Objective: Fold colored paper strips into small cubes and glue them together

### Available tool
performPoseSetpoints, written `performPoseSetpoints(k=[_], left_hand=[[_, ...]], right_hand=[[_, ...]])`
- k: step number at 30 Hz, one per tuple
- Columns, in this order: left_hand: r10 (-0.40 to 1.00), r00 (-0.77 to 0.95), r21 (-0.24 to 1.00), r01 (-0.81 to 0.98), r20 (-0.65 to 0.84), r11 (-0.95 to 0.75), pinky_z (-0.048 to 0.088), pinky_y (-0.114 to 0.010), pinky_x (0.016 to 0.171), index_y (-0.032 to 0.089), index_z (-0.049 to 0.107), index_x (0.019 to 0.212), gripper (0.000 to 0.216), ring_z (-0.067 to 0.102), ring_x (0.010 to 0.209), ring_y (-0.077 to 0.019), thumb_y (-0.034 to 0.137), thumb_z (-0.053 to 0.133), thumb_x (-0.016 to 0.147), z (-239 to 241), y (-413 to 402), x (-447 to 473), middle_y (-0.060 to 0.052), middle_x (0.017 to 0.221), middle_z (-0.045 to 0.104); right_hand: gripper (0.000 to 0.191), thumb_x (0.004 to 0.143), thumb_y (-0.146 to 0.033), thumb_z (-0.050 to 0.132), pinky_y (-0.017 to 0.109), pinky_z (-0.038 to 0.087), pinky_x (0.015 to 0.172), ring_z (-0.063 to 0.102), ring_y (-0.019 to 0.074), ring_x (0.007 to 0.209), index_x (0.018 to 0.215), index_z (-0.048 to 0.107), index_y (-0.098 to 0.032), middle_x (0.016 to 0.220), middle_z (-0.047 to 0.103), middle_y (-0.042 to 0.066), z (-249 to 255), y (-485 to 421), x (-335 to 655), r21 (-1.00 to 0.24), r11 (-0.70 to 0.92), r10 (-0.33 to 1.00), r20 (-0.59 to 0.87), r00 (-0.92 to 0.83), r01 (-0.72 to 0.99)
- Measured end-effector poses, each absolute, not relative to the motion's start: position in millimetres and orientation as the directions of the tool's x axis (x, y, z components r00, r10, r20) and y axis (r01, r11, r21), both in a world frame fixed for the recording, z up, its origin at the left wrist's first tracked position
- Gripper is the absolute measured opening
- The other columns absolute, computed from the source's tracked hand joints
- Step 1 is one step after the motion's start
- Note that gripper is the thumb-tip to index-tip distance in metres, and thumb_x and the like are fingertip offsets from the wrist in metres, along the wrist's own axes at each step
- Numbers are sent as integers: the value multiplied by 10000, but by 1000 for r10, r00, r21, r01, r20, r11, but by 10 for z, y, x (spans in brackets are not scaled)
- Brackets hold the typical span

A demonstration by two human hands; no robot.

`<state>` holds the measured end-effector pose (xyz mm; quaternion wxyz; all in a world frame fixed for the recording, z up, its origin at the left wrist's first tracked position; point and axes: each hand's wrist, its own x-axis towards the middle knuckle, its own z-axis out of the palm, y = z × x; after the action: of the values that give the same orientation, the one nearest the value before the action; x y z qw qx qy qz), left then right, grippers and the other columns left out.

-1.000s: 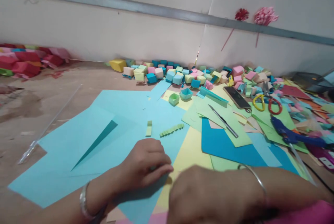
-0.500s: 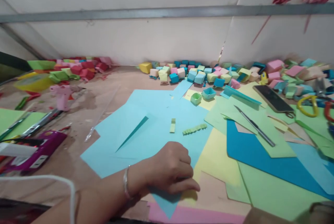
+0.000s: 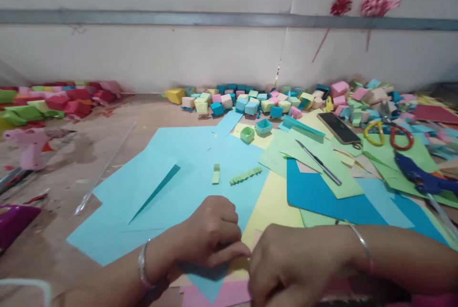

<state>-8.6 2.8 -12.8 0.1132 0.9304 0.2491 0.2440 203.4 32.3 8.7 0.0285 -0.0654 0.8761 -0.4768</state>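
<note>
My left hand [image 3: 211,235] is closed above the lower edge of a light blue paper sheet [image 3: 143,154], its thumb pointing right. My right hand [image 3: 289,264] is closed too, with its knuckles close to the left thumb tip. The fingers hide whatever is between them. A dull yellow patch shows just below my left thumb, but I cannot tell if it is held. Beyond the hands, a small folded green paper strip [image 3: 216,174] and a crimped green paper strip [image 3: 246,175] lie on the blue sheet.
Small folded paper boxes [image 3: 246,105] line the wall. A craft knife [image 3: 318,162], a phone [image 3: 339,128], scissors [image 3: 388,135] and a blue glue gun [image 3: 422,175] lie among coloured sheets on the right. On the left are a pink glue gun [image 3: 30,148] and a clear stick [image 3: 107,166].
My right hand has come in from the lower right and now meets my left hand. The view has swung right, showing the blue glue gun. My left hand keeps its closed pose.
</note>
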Motion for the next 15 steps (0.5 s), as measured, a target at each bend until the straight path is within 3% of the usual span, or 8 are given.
performPoseSetpoints(k=[3,10,15], left_hand=[[497,777,292,408,386,-865,306,-332,493,209,520,558,435,411,445,-147,319,383,957,-125,28,-83,-9,459,480],[527,772,264,458,355,-849,285,-330,497,201,535,577,321,423,465,-143,248,513,894,-152,36,-84,1,488,489],[683,565,261,649,462,-714,369,-307,538,202,654,792,89,527,574,-155,190,595,859,-208,99,-140,-5,615,597]], right_hand=[[215,914,-305,557,175,389,607,538,81,659,850,697,-156,746,680,-12,83,397,1954,-778,627,-117,-39,-992,-43],[203,904,-274,556,238,343,551,532,109,681,995,712,-182,901,722,-20,147,383,1868,-615,788,-223,-287,-932,0],[244,943,-318,496,233,350,542,549,102,737,1029,687,-193,956,700,-21,168,417,1851,-593,805,-205,-302,-931,15]])
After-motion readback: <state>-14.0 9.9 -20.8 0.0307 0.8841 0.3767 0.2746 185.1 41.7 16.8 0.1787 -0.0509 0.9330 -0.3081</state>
